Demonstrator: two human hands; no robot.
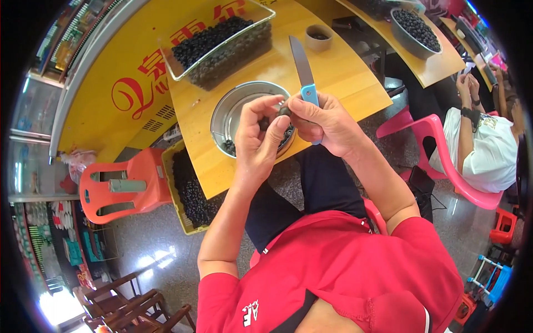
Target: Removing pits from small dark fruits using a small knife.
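Both my hands meet above a round metal bowl on the wooden table. My right hand is closed round the light-blue handle of a knife, whose blade points up and away from me. A small dark round piece, perhaps a fruit or a nut, sits at the fingertips between my two hands. My left hand is curled, thumb and fingers closing on dark round pieces, with more of them in its palm. Several similar pieces lie in the bowl, partly hidden by my hands.
A clear plastic tub heaped with dark round pieces and a small cup stand on the table. A yellow crate of dark pieces is beside an orange chair. At right, a person sits in a pink chair.
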